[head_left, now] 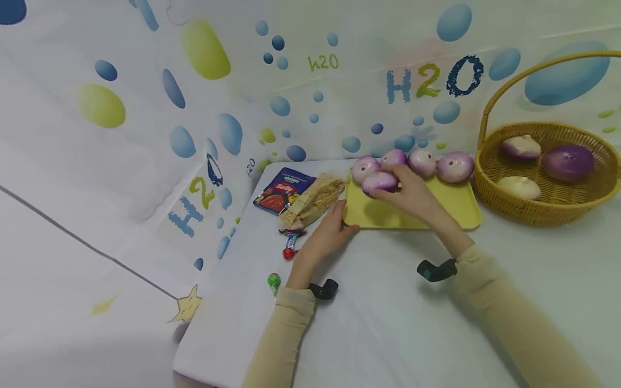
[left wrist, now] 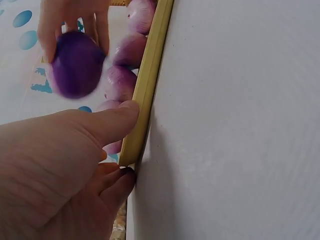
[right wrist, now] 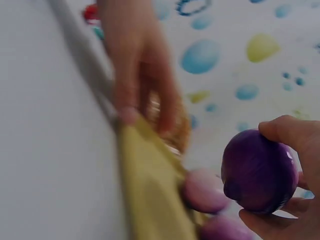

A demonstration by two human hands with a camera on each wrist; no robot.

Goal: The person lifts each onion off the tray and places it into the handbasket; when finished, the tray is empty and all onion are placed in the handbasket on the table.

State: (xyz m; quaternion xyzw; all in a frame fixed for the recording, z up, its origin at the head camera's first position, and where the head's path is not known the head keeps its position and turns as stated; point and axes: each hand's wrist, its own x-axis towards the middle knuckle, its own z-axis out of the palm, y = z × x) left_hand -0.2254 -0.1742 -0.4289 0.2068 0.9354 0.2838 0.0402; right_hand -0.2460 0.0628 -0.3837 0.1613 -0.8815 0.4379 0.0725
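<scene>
My right hand (head_left: 412, 191) pinches a glossy purple onion (head_left: 380, 182) between thumb and fingers, above the left part of a yellow tray (head_left: 412, 213). The right wrist view shows the held onion's (right wrist: 260, 172) dark purple side with a small nub. Several more purple-and-white onions stand in a row along the tray's far side, among them the left one (head_left: 365, 170) and the right one (head_left: 455, 167). At the tray's near left corner, my left hand (head_left: 330, 231) grips the edge. Its thumb (left wrist: 117, 122) lies over the rim, with fingertips at the underside.
A wicker basket (head_left: 529, 210) with a tall handle stands right of the tray, holding three onions. To the left lie a blue Barilla pouch (head_left: 286, 188), a bag of beige beans (head_left: 315, 202), a red lollipop (head_left: 289, 253) and a green lollipop (head_left: 274, 281). A printed cloth hangs behind.
</scene>
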